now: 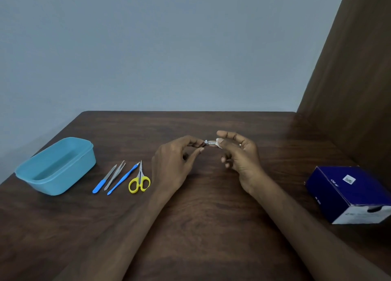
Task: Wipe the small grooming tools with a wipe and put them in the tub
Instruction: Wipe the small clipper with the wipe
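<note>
Above the middle of the wooden table (pixel 211 227), to the right of the blue tub (pixel 55 166), both hands meet around a small metal nail clipper (pixel 207 143). The left hand (pixel 176 164) pinches one end of the clipper between thumb and curled fingers. The right hand (pixel 239 155) pinches a small white wipe (pixel 219 143) against the other end of the clipper, with the other fingers loosely bent. Just to the right of the tub, four tools lie side by side on the table: a nail file (pixel 104 179) with blue handle, metal tweezers (pixel 115 175), a thin tool with blue handle (pixel 123 178), and small scissors (pixel 139 180) with yellow handles. The tub stands open and nothing is visible inside it. Far to the right of the tub, near the table edge, stands a dark blue box (pixel 351 194).
</note>
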Available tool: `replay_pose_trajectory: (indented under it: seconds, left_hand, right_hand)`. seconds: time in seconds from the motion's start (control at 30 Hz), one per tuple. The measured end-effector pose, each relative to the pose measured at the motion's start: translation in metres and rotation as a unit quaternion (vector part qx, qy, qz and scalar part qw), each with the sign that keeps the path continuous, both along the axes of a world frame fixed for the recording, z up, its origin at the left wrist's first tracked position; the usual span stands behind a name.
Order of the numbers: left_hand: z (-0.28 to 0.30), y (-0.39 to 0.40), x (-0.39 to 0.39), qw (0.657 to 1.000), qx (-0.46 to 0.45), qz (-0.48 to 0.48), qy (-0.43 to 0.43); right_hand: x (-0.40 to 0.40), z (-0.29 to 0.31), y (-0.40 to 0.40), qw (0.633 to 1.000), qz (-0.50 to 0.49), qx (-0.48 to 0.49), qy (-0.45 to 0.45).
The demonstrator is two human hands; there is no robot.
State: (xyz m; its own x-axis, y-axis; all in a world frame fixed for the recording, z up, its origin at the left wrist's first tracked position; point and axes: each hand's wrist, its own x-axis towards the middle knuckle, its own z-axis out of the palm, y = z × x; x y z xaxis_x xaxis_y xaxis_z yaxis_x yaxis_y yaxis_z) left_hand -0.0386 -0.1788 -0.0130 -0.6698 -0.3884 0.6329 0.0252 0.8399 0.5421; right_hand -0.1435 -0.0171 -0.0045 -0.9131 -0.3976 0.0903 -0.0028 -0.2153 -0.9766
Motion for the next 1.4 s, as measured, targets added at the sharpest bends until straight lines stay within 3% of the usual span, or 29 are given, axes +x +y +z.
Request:
replay_pose_trajectory:
  seconds: [0.27,0.43,0.57,0.8,1.03,1.2,1.4]
  left_hand:
    - [0.003,0.003,0.001,1.000,-0.006,0.002,0.022]
    - [0.003,0.002,-0.001,0.988,0.125,-0.085,0.021]
    - [0.003,0.001,-0.004,0.976,0.179,-0.122,0.036]
    - [0.001,-0.002,-0.003,0.986,0.136,-0.094,-0.004]
    - [0.000,-0.003,-0.002,0.995,0.091,-0.040,-0.010]
    - [0.002,0.000,-0.001,0.996,0.086,0.015,-0.010]
    - [0.000,-0.001,-0.003,0.994,0.101,0.012,-0.028]
  right_hand:
    - [0.003,0.008,0.001,1.000,0.030,-0.007,0.005]
    - [0.001,0.009,0.004,0.997,0.016,-0.035,-0.065]
    - [-0.001,-0.001,0.001,1.000,-0.004,0.004,-0.027]
    - [0.002,0.003,0.000,0.992,0.099,-0.071,-0.031]
    - [0.004,0.005,0.001,0.992,0.098,-0.071,-0.032]
    - [0.003,0.000,0.003,0.999,0.008,-0.018,0.038]
    - [-0.001,-0.001,0.006,0.971,-0.065,0.058,0.223]
